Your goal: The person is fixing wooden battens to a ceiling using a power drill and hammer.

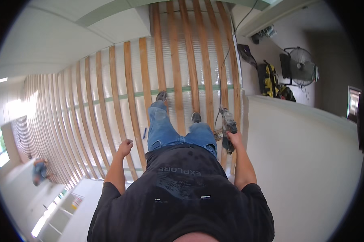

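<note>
My right hand (234, 138) is wrapped round the handle of a dark grey power tool (228, 121), which looks like a nail gun. A thin dark hose or cord (223, 66) runs forward from near its front end. The tool hangs beside my right thigh, over the wooden battens. On the other side my left hand (126, 147) is held low over the floor with its fingers curled together; whatever they may pinch is too small to make out. A slim blue object (144, 133), like a marker, lies between two battens near my left leg.
Parallel wooden battens (129, 76) cross a shiny film floor (105, 72), with green tape (139, 94) running across them. To the right, a white wall (295, 141) separates a yellow-and-black bag (269, 82) and a fan (301, 65). Another person (39, 171) crouches far left.
</note>
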Action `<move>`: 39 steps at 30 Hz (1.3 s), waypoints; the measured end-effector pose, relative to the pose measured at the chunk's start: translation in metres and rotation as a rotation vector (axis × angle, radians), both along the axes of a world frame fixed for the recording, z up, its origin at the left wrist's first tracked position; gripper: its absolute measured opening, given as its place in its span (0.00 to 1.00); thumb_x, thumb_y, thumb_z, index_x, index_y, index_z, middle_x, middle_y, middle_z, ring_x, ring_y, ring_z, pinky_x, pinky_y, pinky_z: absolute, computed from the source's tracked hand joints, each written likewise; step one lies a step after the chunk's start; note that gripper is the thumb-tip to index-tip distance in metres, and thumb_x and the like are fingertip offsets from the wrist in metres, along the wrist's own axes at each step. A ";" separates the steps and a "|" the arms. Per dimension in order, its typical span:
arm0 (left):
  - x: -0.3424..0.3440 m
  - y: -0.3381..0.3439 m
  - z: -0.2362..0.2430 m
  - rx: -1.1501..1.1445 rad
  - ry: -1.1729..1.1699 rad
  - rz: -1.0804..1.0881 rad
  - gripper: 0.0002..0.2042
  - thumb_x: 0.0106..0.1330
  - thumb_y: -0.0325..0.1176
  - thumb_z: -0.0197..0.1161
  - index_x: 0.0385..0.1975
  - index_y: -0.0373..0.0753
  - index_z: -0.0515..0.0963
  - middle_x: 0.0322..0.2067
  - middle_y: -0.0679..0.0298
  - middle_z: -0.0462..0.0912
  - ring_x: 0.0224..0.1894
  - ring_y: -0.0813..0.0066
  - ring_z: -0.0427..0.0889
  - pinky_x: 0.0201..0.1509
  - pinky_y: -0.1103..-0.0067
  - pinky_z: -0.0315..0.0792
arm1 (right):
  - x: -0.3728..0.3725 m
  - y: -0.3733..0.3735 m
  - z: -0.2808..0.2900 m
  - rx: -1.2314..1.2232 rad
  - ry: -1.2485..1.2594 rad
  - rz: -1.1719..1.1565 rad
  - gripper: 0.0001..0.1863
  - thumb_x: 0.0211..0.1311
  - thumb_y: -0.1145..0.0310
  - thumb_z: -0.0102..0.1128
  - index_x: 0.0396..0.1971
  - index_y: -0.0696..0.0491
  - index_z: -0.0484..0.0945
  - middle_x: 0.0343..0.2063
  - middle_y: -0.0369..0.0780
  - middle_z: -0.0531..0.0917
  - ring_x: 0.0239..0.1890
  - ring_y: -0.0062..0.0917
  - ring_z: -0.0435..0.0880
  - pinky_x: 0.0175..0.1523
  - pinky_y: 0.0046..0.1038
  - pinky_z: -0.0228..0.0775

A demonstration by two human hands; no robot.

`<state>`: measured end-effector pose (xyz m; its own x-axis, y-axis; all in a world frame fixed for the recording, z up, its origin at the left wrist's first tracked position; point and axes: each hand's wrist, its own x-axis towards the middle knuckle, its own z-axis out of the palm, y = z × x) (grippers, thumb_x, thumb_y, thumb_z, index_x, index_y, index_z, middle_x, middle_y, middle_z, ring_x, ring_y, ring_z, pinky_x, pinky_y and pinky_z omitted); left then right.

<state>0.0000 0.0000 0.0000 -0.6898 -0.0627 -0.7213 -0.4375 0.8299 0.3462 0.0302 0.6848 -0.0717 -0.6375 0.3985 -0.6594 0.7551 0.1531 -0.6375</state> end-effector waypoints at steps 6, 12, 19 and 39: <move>-0.168 -0.023 -0.054 -0.284 -0.172 -0.490 0.17 0.68 0.38 0.56 0.48 0.36 0.85 0.47 0.44 0.86 0.54 0.44 0.84 0.62 0.60 0.76 | -0.035 -0.021 0.002 0.211 0.012 -0.022 0.10 0.56 0.67 0.69 0.31 0.58 0.83 0.20 0.37 0.82 0.22 0.21 0.80 0.30 0.30 0.71; -0.228 0.155 -0.058 0.296 -0.085 -0.727 0.15 0.67 0.41 0.61 0.45 0.39 0.86 0.45 0.50 0.87 0.50 0.48 0.85 0.59 0.60 0.76 | -0.063 -0.070 -0.041 0.202 -0.176 -0.052 0.12 0.56 0.64 0.68 0.30 0.59 0.83 0.19 0.39 0.82 0.23 0.25 0.82 0.32 0.32 0.73; -0.235 0.208 -0.051 0.318 -0.712 -1.588 0.15 0.66 0.44 0.63 0.43 0.41 0.86 0.44 0.56 0.89 0.51 0.52 0.86 0.58 0.62 0.75 | -0.133 -0.117 -0.125 0.165 -0.190 -0.077 0.21 0.52 0.61 0.65 0.43 0.58 0.84 0.39 0.57 0.87 0.47 0.53 0.86 0.51 0.45 0.77; -0.653 0.328 -0.639 -0.124 0.381 -1.480 0.18 0.66 0.33 0.60 0.57 0.44 0.80 0.58 0.52 0.78 0.66 0.48 0.73 0.71 0.51 0.61 | -0.199 -0.137 -0.262 0.176 -0.293 -0.198 0.19 0.53 0.66 0.70 0.43 0.59 0.84 0.31 0.44 0.88 0.35 0.30 0.87 0.43 0.33 0.76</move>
